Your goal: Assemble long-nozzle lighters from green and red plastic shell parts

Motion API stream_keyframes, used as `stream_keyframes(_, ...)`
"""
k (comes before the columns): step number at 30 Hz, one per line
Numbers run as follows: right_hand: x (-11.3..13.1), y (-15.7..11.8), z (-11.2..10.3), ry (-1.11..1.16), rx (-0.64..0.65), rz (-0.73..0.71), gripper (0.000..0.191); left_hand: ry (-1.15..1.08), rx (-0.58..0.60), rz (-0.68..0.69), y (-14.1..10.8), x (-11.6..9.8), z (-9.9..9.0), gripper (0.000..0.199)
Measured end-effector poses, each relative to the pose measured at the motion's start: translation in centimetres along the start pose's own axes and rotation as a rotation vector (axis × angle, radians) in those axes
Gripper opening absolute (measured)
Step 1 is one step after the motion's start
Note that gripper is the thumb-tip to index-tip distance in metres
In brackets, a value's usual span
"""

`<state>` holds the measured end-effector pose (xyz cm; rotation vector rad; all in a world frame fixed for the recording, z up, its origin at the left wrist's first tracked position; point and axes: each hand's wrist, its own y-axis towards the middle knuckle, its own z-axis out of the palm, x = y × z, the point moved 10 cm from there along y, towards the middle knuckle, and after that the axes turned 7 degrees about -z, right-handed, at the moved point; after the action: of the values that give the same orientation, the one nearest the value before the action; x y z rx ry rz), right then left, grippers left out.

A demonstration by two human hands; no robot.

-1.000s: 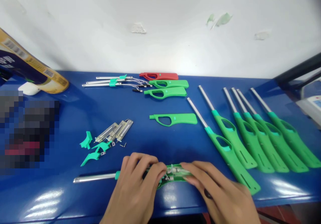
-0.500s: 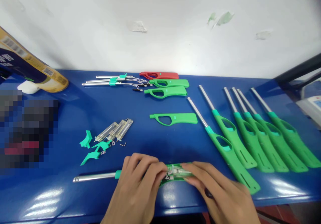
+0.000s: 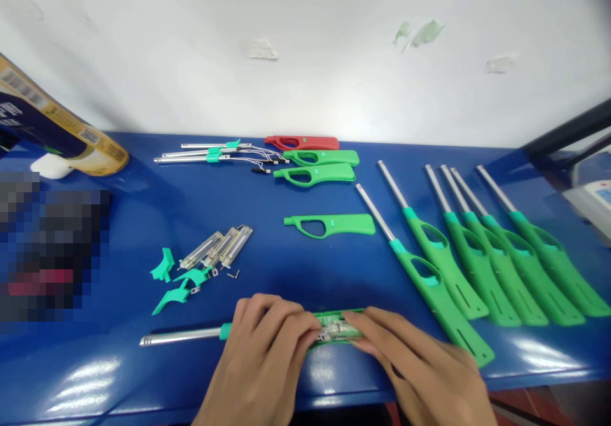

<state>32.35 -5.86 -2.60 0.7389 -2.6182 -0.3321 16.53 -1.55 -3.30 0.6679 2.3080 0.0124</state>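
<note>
Near the front edge, a green stick lighter (image 3: 334, 325) lies on its side with its handle shell open, showing clear and metal parts inside. Its silver tube (image 3: 186, 335) points left. My left hand (image 3: 262, 356) is closed over the trigger part of the handle, thumb and fingers pinched at the inner parts. My right hand (image 3: 415, 356) grips the handle's other end, fingertips on the clear fuel tank inside. Fingers cover much of the handle. Behind my left hand are teal triggers (image 3: 174, 295), several clear fuel tanks (image 3: 217, 248) and small screws (image 3: 233, 274).
Assembled green lighters (image 3: 477, 267) lie in a row at right. Green half shells (image 3: 329, 225), a red shell (image 3: 305, 142) and wired metal tubes (image 3: 200, 156) lie toward the wall. A yellow and blue can (image 3: 95, 146) stands at left on the blue table (image 3: 143, 216).
Both hands stay on the open lighter, with only slight finger shifts. The handle shell appears tilted a little differently, and its lower edge shows less.
</note>
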Motion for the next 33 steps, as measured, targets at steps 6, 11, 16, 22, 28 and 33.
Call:
stream_keyframes(6, 0.1, -0.7, -0.2, -0.13, -0.049, 0.019, 0.038, 0.054, -0.016, 0.079, -0.3, -0.9, -0.1, 0.02)
stream_keyframes(11, 0.5, -0.9, -0.1, -0.209, -0.029, -0.022, 0.044, 0.068, -0.022, 0.087, -0.8, -0.9, 0.0, 0.02)
stream_keyframes(16, 0.8, -0.5, -0.6, -0.238, -0.019, -0.03, 0.044, 0.066, -0.023, 0.073, -1.2, -0.7, 0.4, 0.021)
stream_keyframes(22, 0.8, -0.1, -0.7, -0.183, -0.045, -0.003, 0.043, 0.061, -0.014, 0.057, -1.5, -0.5, 0.4, 0.026)
stream_keyframes(28, 0.7, -0.2, -1.0, -0.177, -0.032, -0.007, 0.046, 0.042, 0.014, 0.058, -1.2, 0.0, 0.2, 0.025)
stream_keyframes(33, 1.0, 0.5, -2.2, -0.197, -0.073, 0.06, 0.05, -0.043, 0.029, -0.048, -0.5, 0.5, 0.1, 0.024)
